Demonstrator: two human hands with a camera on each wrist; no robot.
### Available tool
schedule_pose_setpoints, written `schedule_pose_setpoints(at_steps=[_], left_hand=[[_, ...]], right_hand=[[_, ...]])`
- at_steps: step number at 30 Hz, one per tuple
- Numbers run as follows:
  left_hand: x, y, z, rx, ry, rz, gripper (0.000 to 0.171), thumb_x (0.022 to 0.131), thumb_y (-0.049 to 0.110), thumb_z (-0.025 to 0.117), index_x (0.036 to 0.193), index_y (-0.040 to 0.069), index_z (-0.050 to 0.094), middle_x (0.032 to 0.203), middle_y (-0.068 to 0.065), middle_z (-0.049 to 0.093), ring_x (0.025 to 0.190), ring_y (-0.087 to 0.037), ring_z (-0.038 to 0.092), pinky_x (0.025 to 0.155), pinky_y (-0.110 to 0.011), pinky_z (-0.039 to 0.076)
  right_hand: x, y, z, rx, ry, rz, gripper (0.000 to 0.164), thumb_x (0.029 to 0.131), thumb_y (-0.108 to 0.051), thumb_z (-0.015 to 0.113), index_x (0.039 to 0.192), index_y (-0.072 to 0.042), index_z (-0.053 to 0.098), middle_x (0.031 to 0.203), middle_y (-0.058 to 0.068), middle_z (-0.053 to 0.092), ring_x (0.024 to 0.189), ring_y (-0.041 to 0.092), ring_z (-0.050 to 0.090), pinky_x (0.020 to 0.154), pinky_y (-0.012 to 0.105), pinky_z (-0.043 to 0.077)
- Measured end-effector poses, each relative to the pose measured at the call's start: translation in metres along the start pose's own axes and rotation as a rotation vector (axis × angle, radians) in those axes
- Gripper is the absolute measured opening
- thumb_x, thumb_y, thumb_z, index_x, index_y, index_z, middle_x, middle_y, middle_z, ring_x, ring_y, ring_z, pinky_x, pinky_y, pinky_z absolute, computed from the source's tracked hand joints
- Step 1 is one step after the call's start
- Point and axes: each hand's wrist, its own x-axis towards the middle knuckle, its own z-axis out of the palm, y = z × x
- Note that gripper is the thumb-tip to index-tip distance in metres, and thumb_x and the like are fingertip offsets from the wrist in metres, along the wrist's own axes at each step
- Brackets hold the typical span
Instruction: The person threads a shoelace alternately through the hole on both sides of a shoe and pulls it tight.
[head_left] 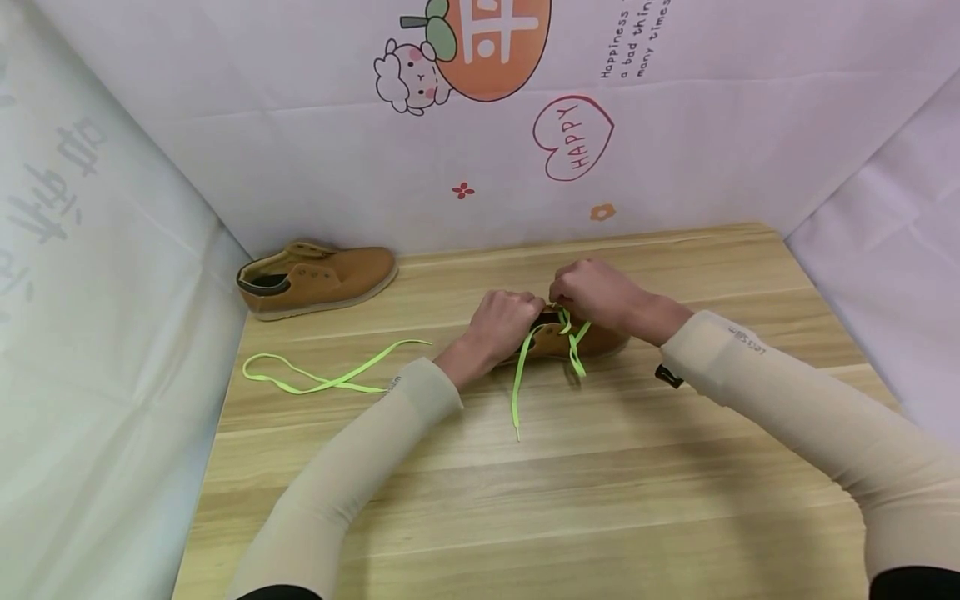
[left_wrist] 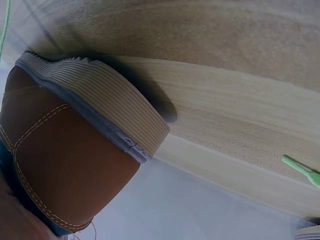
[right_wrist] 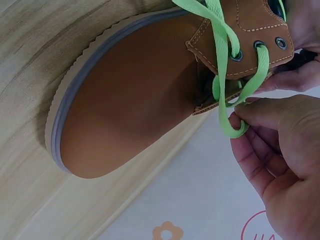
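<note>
A brown shoe (right_wrist: pixel 130 100) with tan stitching and a pale ridged sole stands on the wooden table, toe to the right in the head view. Bright green shoelace (right_wrist: pixel 220 40) runs through some of its eyelets, and one loose end trails toward the table front. My left hand (head_left: pixel 501 325) grips the shoe at its ankle opening; the heel (left_wrist: pixel 70 160) fills much of the left wrist view. Between thumb and fingertips, my right hand (right_wrist: pixel 295 145) pinches the lace beside the eyelet flap on the far side. Part of the left hand's grip is hidden behind the shoe.
Another brown shoe (head_left: pixel 352 271), with no lace in its visible eyelets, stands at the back left by the fabric wall (head_left: pixel 315 167). In front of it lies a loose green lace (head_left: pixel 285 383), looped on the tabletop (head_left: pixel 525 517). Fabric also rises at both sides.
</note>
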Motion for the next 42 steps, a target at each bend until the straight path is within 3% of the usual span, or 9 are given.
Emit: schedule_pose_setpoints(at_steps=[8,11,15,18,24,29,35,39,42], left_hand=[[0.003,-0.003,0.002,-0.107,0.036,-0.108,0.036,0.106,0.008,0.062,0.071,0.013,0.067,0.06,0.001,0.058,0.053,-0.01,0.037,0.048,-0.031,0.04],[0.005,-0.006,0.002,-0.183,0.036,-0.157,0.03,0.106,0.013,0.065,0.078,0.014,0.076,0.065,0.001,0.066,0.053,-0.01,0.045,0.051,-0.032,0.046],[0.007,-0.01,0.001,-0.29,0.007,-0.23,0.015,0.104,0.018,0.071,0.099,0.018,0.085,0.087,0.003,0.08,0.067,-0.012,0.069,0.061,-0.034,0.056],[0.009,-0.012,0.001,-0.347,-0.033,-0.279,0.016,0.104,0.023,0.071,0.105,0.02,0.086,0.098,0.004,0.082,0.075,-0.013,0.074,0.063,-0.034,0.057],[0.013,-0.015,0.0,-0.433,-0.115,-0.376,0.023,0.107,0.032,0.066,0.098,0.02,0.085,0.092,0.004,0.079,0.065,-0.013,0.063,0.055,-0.029,0.045],[0.018,-0.018,-0.001,-0.52,-0.17,-0.45,0.032,0.108,0.034,0.064,0.085,0.017,0.079,0.067,0.004,0.061,0.06,-0.013,0.051,0.056,-0.029,0.036],[0.023,-0.024,0.0,-0.639,-0.235,-0.542,0.041,0.107,0.032,0.066,0.071,0.012,0.07,0.064,0.006,0.048,0.059,-0.009,0.044,0.052,-0.025,0.029],[0.026,-0.026,-0.001,-0.691,-0.273,-0.591,0.038,0.107,0.032,0.067,0.075,0.012,0.074,0.065,0.005,0.053,0.061,-0.01,0.047,0.052,-0.024,0.03],[0.027,-0.026,-0.003,-0.704,-0.299,-0.619,0.03,0.107,0.031,0.066,0.09,0.015,0.083,0.074,0.006,0.064,0.066,-0.009,0.05,0.053,-0.025,0.033]], right_hand=[[-0.001,0.0,0.002,0.029,0.006,0.016,0.015,0.089,0.011,0.072,0.088,-0.001,0.079,0.084,0.008,0.074,0.076,0.021,0.072,0.068,0.039,0.06],[-0.002,0.001,0.001,0.07,0.007,0.036,0.018,0.09,0.013,0.067,0.092,0.0,0.08,0.089,0.01,0.076,0.078,0.022,0.073,0.07,0.04,0.061],[-0.002,0.004,0.001,0.132,-0.012,0.08,0.018,0.092,0.009,0.067,0.099,0.002,0.081,0.095,0.013,0.078,0.085,0.025,0.075,0.075,0.044,0.062],[-0.002,0.006,0.002,0.169,-0.027,0.128,0.016,0.093,0.004,0.071,0.103,0.001,0.082,0.1,0.013,0.079,0.089,0.026,0.075,0.08,0.047,0.061],[-0.005,0.011,0.006,0.21,-0.011,0.177,0.018,0.091,0.001,0.075,0.108,0.0,0.081,0.107,0.014,0.079,0.097,0.029,0.076,0.085,0.048,0.061],[-0.006,0.011,0.007,0.228,0.022,0.193,0.02,0.091,0.001,0.077,0.11,0.001,0.081,0.108,0.015,0.08,0.099,0.03,0.077,0.086,0.05,0.061],[-0.004,0.011,0.012,0.222,0.059,0.191,0.024,0.09,0.0,0.081,0.114,0.002,0.077,0.103,0.015,0.08,0.094,0.03,0.078,0.083,0.048,0.062],[-0.004,0.011,0.014,0.205,0.097,0.143,0.028,0.087,0.002,0.083,0.113,0.002,0.075,0.099,0.014,0.081,0.09,0.028,0.078,0.079,0.047,0.062],[-0.004,0.013,0.016,0.19,0.122,0.09,0.025,0.085,0.004,0.084,0.109,-0.001,0.078,0.1,0.011,0.081,0.087,0.025,0.078,0.077,0.045,0.062]])
